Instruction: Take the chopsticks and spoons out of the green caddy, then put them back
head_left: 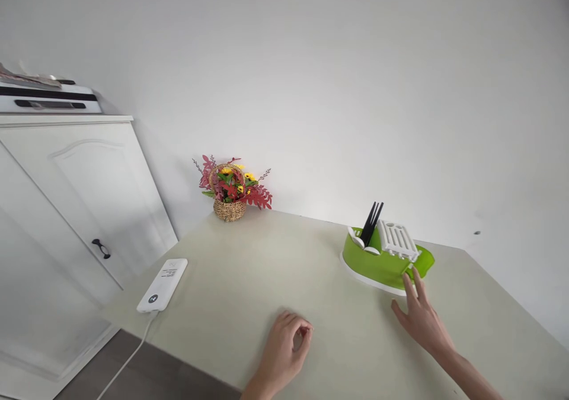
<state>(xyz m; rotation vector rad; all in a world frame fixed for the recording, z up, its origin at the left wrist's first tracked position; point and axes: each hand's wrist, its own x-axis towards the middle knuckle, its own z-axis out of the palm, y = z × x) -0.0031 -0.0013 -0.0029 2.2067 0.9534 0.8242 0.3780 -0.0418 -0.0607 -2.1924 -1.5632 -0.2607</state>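
A green cutlery holder (374, 265) with a white base stands toward the right of the table. Black chopsticks (371, 222) lean upright in it, and white spoons (356, 237) hang over its near left rim. A white slotted rack (397, 239) sits tilted on its right half. At the right end, a brighter green piece (425, 260) sticks out. My right hand (421, 317) is open, its fingertips at or touching that right end. My left hand (285, 349) rests on the table near the front edge, fingers curled and thumb meeting them, with nothing visible inside.
On the left of the table lies a white power bank (163, 285) with a white cable (128, 358) running off the front edge. A wicker basket (230, 210) of artificial flowers (235, 181) stands by the wall. A white cabinet (89, 192) adjoins the table's left side.
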